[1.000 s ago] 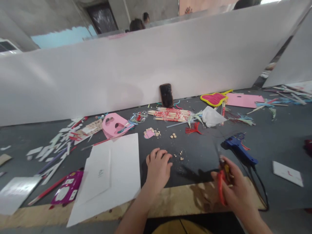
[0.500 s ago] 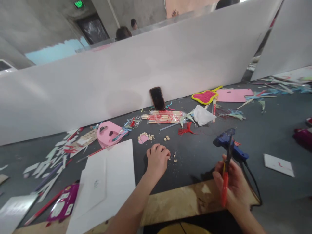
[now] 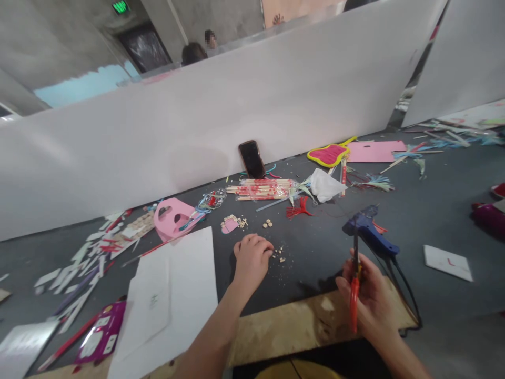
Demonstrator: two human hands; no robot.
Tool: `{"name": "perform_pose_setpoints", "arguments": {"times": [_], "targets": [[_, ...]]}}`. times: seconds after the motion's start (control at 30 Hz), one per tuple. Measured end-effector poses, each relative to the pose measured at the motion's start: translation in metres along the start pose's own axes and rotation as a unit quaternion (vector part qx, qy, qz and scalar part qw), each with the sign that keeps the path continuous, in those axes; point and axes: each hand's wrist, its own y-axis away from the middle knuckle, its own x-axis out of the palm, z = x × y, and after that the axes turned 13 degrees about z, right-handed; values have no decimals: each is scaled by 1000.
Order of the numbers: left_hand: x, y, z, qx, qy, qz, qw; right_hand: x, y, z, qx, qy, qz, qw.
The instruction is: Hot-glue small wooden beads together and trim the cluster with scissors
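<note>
My left hand (image 3: 252, 260) rests on the dark table with its fingers curled together. Its fingertips are beside small pale wooden bits (image 3: 279, 255), and what they hold, if anything, is hidden. In my right hand (image 3: 369, 292), upright above the table's front edge, are red-handled scissors (image 3: 354, 300) seen edge-on, their dark blades pointing away from me. Beyond my left hand lie a small cluster of wooden pieces (image 3: 268, 223) and a larger scatter of them around a pink paper piece (image 3: 229, 226). A blue glue gun (image 3: 373, 231) lies just past the scissors.
White sheets (image 3: 177, 295) lie left of my left arm, near a pink mask-like cutout (image 3: 173, 216). A phone (image 3: 252, 159) leans on the white partition (image 3: 236, 105) behind bagged sticks (image 3: 264, 188). The glue gun's cord (image 3: 412, 295) curves along the right. Paper scraps litter the far left.
The view has shifted slightly. My right hand has tilted the scissors so they appear narrower and more edge-on. My left hand stays by the wooden bits.
</note>
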Motion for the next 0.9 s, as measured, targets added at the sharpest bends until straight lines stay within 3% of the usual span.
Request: {"name": "perform_pose_setpoints", "arguments": {"times": [0.17,0.37,0.57,0.77,0.9], "targets": [[3,10,-4,-10,-5,10,1000,0,-1,0,-9,31,13,999],[8,4,-8,-9,-25,19,999,1,-1,-6,-18,34,4,999],[-1,-1,-6,-47,-30,43,997,2,-1,-7,-23,17,-11,1000],[-20,-37,9,-92,-52,24,994,2,-2,-6,-11,11,-13,1000],[-21,-60,16,-90,-61,44,993,2,-2,-5,-19,16,-18,1000]]}}
